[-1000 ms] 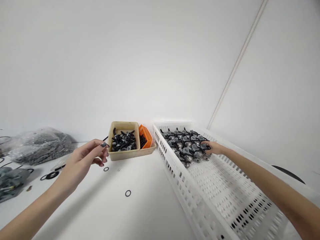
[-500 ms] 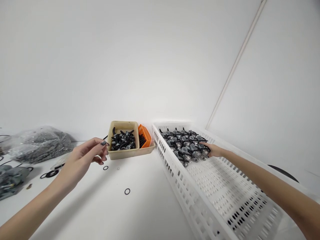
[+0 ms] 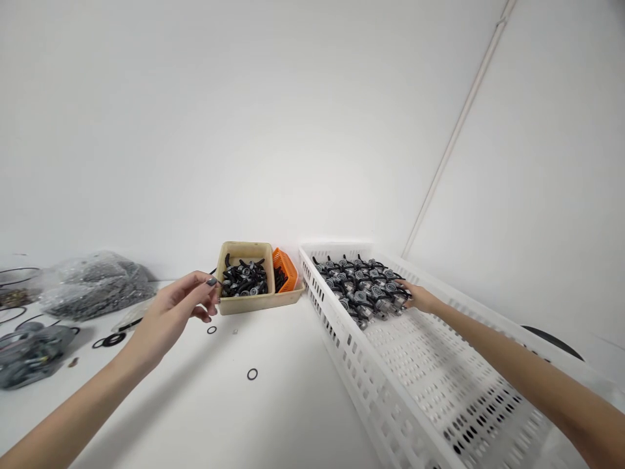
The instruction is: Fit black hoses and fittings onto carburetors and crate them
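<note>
**Inspection: left grip narrow at tray, right grip wide at crate rows**

The left hand [image 3: 170,319] is raised at the left wall of a beige tray [image 3: 244,305], its grip narrow, with thumb and fingers drawn close. A thin black stem [image 3: 213,271] shows just behind the fingers; whether the grip holds it cannot be determined. The tray carries a loose heap of black-and-grey fittings [image 3: 244,279], just beyond the hand. An orange mesh basket [image 3: 286,264] stands against the tray's far right corner.

The right hand [image 3: 420,298] lies over a white slotted crate [image 3: 351,365], its grip wide and its fingers [image 3: 407,293] extended. The fingers reach the near edge of orderly rows of grey-and-black fittings [image 3: 361,290] and appear to touch the closest one. No fitting is seen lifted.

On the table [image 3: 195,404], two small black O-rings [image 3: 252,374] [image 3: 211,330] lie loose in front of the tray. Further left is a clear plastic bag [image 3: 97,286] of grey parts.
</note>
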`<state>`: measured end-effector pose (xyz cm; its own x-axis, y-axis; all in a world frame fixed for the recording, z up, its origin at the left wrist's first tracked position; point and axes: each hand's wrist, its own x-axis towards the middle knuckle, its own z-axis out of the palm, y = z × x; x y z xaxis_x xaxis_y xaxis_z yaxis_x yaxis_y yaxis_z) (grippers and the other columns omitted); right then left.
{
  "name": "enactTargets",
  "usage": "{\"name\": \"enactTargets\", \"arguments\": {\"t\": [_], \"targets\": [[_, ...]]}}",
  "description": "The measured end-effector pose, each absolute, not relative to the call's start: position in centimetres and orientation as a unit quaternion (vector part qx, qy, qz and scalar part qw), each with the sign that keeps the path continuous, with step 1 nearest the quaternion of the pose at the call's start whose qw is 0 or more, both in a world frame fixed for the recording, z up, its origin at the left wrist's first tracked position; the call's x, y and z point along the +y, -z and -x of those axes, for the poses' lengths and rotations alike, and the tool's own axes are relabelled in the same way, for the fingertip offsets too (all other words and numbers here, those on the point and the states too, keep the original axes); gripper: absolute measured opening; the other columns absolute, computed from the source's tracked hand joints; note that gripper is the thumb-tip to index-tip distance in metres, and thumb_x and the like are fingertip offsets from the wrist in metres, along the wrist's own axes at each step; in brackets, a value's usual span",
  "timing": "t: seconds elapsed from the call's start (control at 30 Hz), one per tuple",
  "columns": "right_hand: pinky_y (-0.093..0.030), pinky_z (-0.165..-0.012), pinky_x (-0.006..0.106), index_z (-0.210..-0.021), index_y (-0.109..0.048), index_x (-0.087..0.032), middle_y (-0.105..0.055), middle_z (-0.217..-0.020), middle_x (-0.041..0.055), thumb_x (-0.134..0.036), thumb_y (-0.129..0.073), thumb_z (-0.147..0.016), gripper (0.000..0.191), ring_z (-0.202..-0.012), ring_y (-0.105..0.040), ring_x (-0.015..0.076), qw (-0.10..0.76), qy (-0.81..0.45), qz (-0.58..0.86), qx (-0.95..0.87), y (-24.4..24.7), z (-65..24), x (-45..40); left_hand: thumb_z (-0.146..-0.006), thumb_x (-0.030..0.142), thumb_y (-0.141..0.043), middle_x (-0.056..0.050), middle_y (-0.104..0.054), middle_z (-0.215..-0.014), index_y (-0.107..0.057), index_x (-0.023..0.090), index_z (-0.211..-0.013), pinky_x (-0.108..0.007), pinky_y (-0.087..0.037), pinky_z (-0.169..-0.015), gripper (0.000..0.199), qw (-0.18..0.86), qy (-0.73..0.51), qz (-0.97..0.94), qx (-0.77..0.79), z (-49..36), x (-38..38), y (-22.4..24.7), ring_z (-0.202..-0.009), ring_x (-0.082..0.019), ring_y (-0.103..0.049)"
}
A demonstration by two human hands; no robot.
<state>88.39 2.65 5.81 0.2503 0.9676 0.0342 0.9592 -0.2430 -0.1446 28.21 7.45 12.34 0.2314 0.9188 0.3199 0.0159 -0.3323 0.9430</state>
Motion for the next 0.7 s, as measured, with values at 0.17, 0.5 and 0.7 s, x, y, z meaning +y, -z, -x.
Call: {"name": "enactTargets", "arguments": {"t": [0.17,0.5,0.7], "targets": [[-0.047,-0.09,0.041,-0.142,-0.037,-0.015,-0.061,-0.129,0.0194,-0.027,-0.061,-0.073,0.074,-0.116,-0.059,0.037,0.065,-0.025,0.806,-0.588,-5.3,-88.2,1.7,-0.079,0.05,-0.063,0.0,-0.056,-0.07,-0.058,0.021,-0.072,-0.023,-0.049,-0.053,0.03,0.453,-0.501,-0.645,0.357,-28.0,7.2,-12.8,-0.06,-0.014,-0.052],[-0.048,-0.093,0.042,-0.144,-0.034,-0.01,-0.055,-0.138,0.0223,-0.033,-0.062,-0.072,0.081,-0.119,-0.058,0.0365,0.068,-0.047,0.8,-0.595,-5.8,-87.7,1.1,-0.081,0.049,-0.062,0.001,-0.056,-0.069,-0.058,0.021,-0.071,-0.022,-0.048,-0.054,0.03,0.447,-0.513,-0.644,0.351,-27.7,6.7,-13.5,-0.061,-0.013,-0.053],[-0.051,-0.092,0.04,-0.14,-0.04,-0.009,-0.057,-0.135,0.0234,-0.031,-0.065,-0.067,0.08,-0.122,-0.057,0.0351,0.093,-0.034,0.789,-0.607,-8.5,-86.6,1.1,-0.081,0.05,-0.061,0.001,-0.057,-0.068,-0.057,0.019,-0.073,-0.022,-0.047,-0.054,0.032,0.453,-0.521,-0.641,0.335,-27.3,6.7,-13.5,-0.059,-0.012,-0.053]]}}
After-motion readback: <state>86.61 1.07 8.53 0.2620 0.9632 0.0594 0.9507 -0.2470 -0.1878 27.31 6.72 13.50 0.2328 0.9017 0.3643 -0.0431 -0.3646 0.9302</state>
